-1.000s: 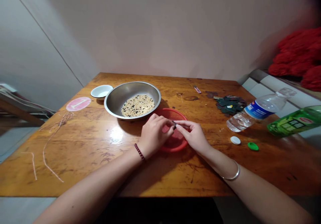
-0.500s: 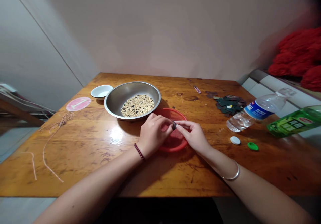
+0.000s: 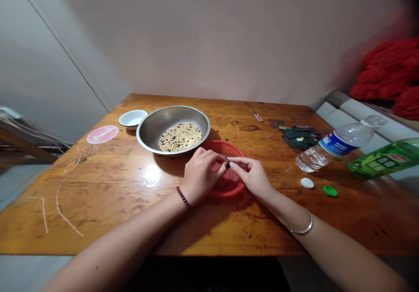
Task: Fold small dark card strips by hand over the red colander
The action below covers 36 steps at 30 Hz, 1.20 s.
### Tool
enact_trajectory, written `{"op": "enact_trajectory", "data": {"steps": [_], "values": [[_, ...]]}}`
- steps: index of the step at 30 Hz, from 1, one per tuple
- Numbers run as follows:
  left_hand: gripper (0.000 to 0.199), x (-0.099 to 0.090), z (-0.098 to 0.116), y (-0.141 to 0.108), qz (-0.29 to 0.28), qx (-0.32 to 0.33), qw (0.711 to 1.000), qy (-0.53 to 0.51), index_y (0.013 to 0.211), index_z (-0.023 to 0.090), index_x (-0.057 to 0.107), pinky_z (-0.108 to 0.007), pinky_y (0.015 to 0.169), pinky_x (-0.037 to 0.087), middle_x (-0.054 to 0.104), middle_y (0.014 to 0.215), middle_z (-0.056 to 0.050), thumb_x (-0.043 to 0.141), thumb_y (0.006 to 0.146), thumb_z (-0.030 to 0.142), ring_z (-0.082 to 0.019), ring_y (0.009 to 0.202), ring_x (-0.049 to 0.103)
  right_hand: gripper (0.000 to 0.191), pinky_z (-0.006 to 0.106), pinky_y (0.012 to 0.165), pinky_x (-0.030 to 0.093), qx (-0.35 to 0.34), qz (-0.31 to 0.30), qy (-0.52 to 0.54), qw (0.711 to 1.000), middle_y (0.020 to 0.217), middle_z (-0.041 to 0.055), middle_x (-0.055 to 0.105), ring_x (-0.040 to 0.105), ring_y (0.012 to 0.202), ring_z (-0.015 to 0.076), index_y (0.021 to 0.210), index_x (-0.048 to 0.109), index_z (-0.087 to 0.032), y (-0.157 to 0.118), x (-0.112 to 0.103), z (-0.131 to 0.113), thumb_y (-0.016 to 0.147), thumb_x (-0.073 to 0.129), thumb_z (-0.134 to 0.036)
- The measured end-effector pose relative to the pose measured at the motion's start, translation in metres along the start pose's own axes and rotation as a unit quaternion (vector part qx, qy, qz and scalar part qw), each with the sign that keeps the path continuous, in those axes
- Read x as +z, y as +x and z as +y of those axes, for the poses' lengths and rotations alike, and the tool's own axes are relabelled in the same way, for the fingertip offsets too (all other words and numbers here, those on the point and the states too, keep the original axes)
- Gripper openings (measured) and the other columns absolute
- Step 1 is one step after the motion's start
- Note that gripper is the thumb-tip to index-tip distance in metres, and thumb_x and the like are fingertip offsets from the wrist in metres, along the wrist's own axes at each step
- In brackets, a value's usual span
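Observation:
Above a red mesh basket [image 3: 229,187], my left hand [image 3: 202,172] and my right hand [image 3: 253,176] meet fingertip to fingertip. Both pinch one small dark piece [image 3: 228,163], too small to tell its kind. Parts of the basket's rim and inside are hidden by my hands. Just behind my left hand stands a steel basin [image 3: 149,130] with pale beans [image 3: 180,137] and scattered dark ones in it. A beaded bracelet is on my left wrist, a silver bangle on my right.
Left are a white enamel bowl [image 3: 133,118], a pink disc [image 3: 102,134] and thin string [image 3: 60,194]. To the right lie dark green scraps [image 3: 299,138], a clear bottle [image 3: 334,146], a green bottle [image 3: 386,159], a white cap [image 3: 307,183] and a green cap [image 3: 330,190]. A pink cutter [image 3: 258,117] lies farther back.
Both hands stay in nearly the same place over the basket. The dark piece between the fingertips shows slightly less and sits at a slightly different angle.

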<state>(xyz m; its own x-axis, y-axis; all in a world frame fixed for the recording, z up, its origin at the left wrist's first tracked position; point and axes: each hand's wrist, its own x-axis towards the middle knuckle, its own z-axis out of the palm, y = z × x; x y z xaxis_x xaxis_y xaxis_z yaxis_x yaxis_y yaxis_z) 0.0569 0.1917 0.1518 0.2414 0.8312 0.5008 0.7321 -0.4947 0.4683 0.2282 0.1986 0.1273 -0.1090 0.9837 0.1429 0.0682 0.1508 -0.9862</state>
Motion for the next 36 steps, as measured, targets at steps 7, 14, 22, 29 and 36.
{"op": "enact_trajectory", "data": {"steps": [7,14,22,29,36], "values": [[0.014,0.0,-0.0008,0.0014,0.011,0.009,1.0,0.004,0.084,0.023,0.069,-0.028,0.07,0.043,0.07,0.083,0.0,0.062,0.087,0.034,-0.017,0.081,0.052,0.024,0.039,0.091,0.057,0.001,-0.01,-0.006,1.0,0.099,0.0078,0.076,0.072,0.093,0.0236,0.096,0.075,-0.019,-0.0008,-0.0003,-0.0006,0.077,0.069,-0.032],[0.012,0.001,-0.0003,0.0001,0.015,-0.003,1.0,0.0,0.085,0.023,0.069,-0.029,0.072,0.044,0.07,0.085,0.001,0.063,0.087,0.034,-0.017,0.082,0.052,0.025,0.039,0.089,0.057,-0.003,-0.007,-0.016,1.0,0.099,0.0083,0.076,0.072,0.093,0.0236,0.096,0.075,-0.018,-0.0014,-0.0011,-0.0005,0.077,0.069,-0.033],[0.011,0.0008,0.0012,-0.0007,-0.001,0.027,1.0,0.002,0.085,0.023,0.069,-0.028,0.071,0.044,0.07,0.084,0.001,0.062,0.087,0.031,-0.017,0.081,0.05,0.024,0.038,0.092,0.056,-0.004,-0.001,-0.006,1.0,0.1,0.0079,0.076,0.072,0.095,0.0231,0.096,0.075,-0.018,-0.0001,0.0005,-0.0032,0.077,0.069,-0.032],[0.008,0.0007,0.0032,-0.0012,-0.016,0.039,0.999,0.013,0.083,0.023,0.069,-0.028,0.069,0.044,0.07,0.083,0.001,0.062,0.085,0.028,-0.017,0.079,0.05,0.024,0.038,0.094,0.054,0.01,0.009,0.031,0.999,0.102,0.0067,0.076,0.071,0.096,0.0227,0.097,0.075,-0.02,-0.0013,-0.0001,-0.0052,0.077,0.07,-0.033],[0.006,0.0014,0.0017,-0.0017,0.004,0.024,1.0,0.019,0.084,0.023,0.069,-0.028,0.07,0.045,0.071,0.086,0.001,0.063,0.084,0.026,-0.017,0.082,0.051,0.025,0.039,0.095,0.054,0.014,0.019,0.033,0.999,0.102,0.0072,0.076,0.071,0.097,0.0229,0.097,0.075,-0.02,-0.0022,0.0009,-0.0053,0.078,0.07,-0.034]]}}
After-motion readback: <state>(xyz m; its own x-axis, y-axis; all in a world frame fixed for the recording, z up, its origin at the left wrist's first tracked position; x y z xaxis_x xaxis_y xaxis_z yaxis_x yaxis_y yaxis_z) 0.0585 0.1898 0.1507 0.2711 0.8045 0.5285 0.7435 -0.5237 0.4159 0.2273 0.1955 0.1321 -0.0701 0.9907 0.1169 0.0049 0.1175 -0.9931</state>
